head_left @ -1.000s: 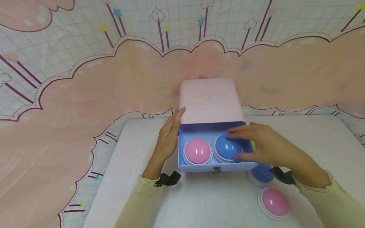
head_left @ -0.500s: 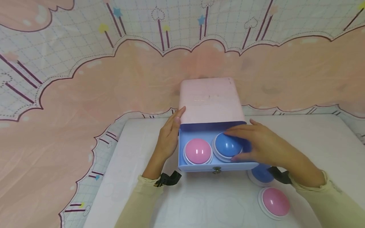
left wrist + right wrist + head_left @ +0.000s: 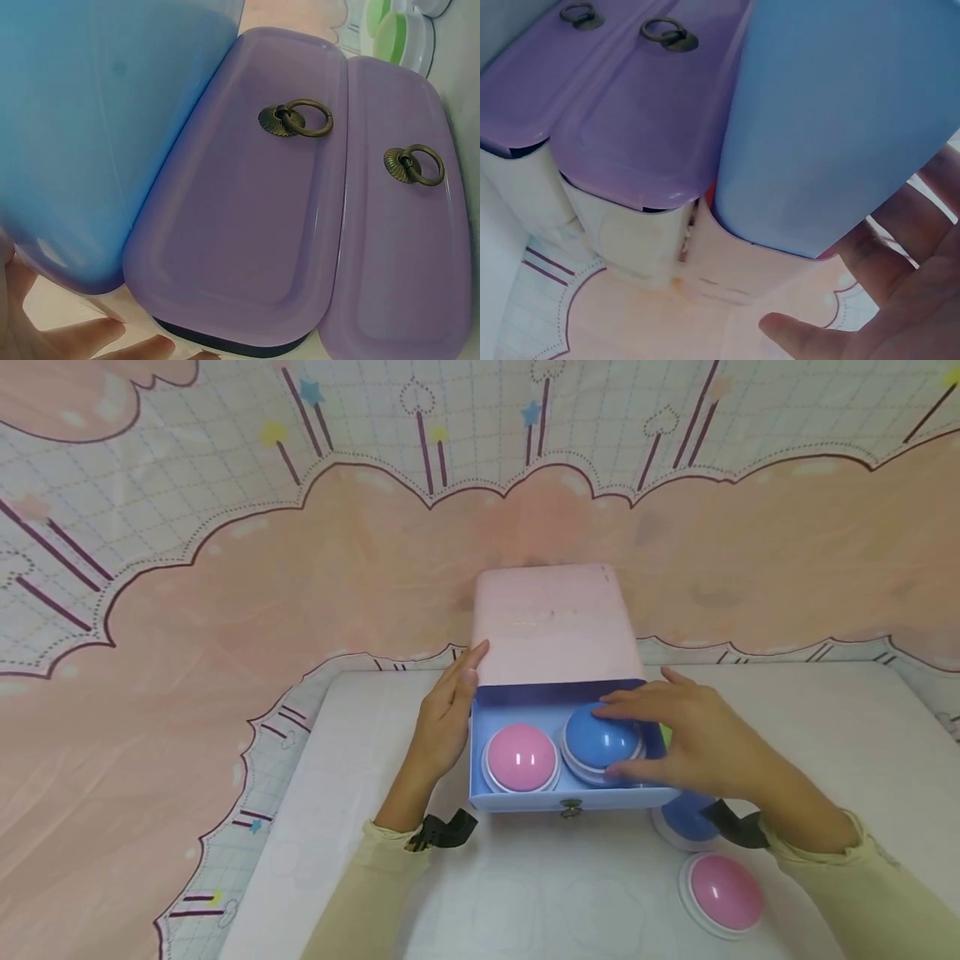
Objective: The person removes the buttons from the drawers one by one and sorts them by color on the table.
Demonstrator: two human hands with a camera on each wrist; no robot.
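Note:
A small chest of drawers with a pink top (image 3: 558, 622) stands on the table, its light-blue top drawer (image 3: 525, 799) pulled out. Inside sit a pink dome push button (image 3: 521, 758) on the left and a blue dome push button (image 3: 600, 737) on the right, both with white bases. My right hand (image 3: 701, 743) reaches over the drawer's right side and grips the blue button between thumb and fingers; the button leans slightly. My left hand (image 3: 442, 718) rests flat against the chest's left side, fingers extended. Two purple drawers (image 3: 240, 187) below are closed.
Another blue push button (image 3: 688, 818) and a pink one (image 3: 723, 891) lie on the white table (image 3: 570, 893) to the right. Green-and-white round pieces (image 3: 390, 36) show in the left wrist view. A patterned cloth (image 3: 360, 568) hangs behind the chest.
The blue button in the drawer has risen and tilted a little under my right hand, whose thumb and fingers shifted slightly. My left hand has stayed put.

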